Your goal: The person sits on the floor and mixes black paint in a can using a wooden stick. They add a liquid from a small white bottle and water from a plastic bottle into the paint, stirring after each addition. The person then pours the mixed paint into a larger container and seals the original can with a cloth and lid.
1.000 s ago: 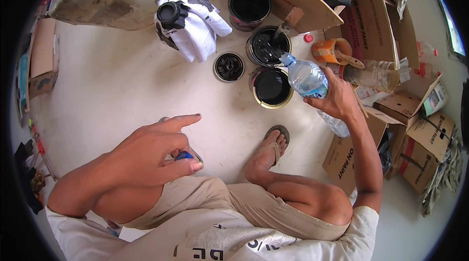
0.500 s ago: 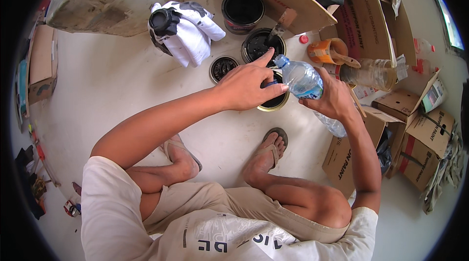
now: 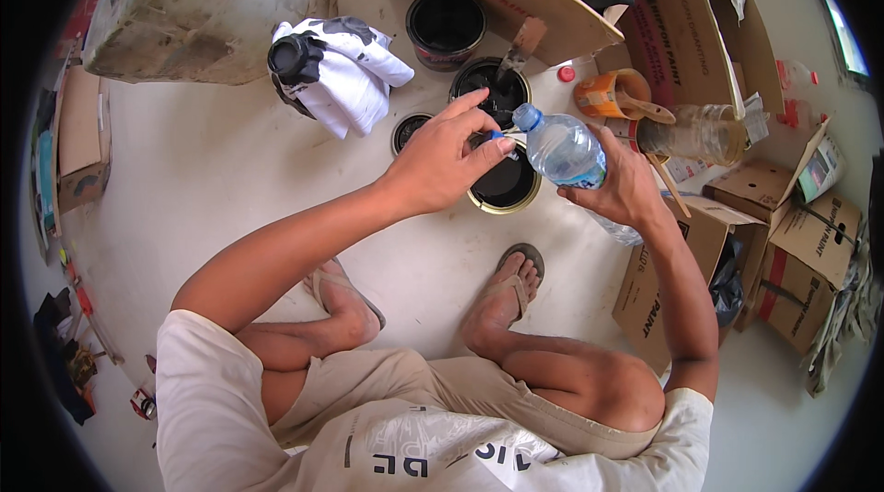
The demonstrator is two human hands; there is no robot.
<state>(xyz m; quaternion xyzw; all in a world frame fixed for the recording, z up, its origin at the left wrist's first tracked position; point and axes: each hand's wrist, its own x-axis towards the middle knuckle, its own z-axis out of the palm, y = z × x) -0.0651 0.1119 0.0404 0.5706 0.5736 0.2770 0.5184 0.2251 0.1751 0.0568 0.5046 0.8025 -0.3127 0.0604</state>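
Observation:
My right hand [image 3: 622, 174] is wrapped round a clear plastic bottle [image 3: 562, 150], which tilts with its blue-ringed neck up and to the left. Between the thumb and fingers of my left hand [image 3: 447, 156] sits a small blue bottle cap [image 3: 496, 134], mostly covered by them. Below both hands stands an open can of black paint [image 3: 505, 186] with a gold rim, partly hidden by my left hand. Just beyond it, a paintbrush [image 3: 521, 46] rests with its tip in a round black-coated lid or can [image 3: 474, 80]. A second black-smeared lid [image 3: 405, 131] lies left of these.
Farther back stand a larger black-coated can [image 3: 447, 27] and a white cloth with black stains [image 3: 345, 78]. An orange tub with a brush [image 3: 608, 94], a clear jar [image 3: 704, 136] and cardboard boxes [image 3: 686, 266] crowd the right. A second clear bottle [image 3: 615, 230] lies under my right hand.
My left hand has drawn slightly left from the bottle neck, its index finger now more bent, exposing the blue cap and more of the paint can. The bottle has shifted slightly left.

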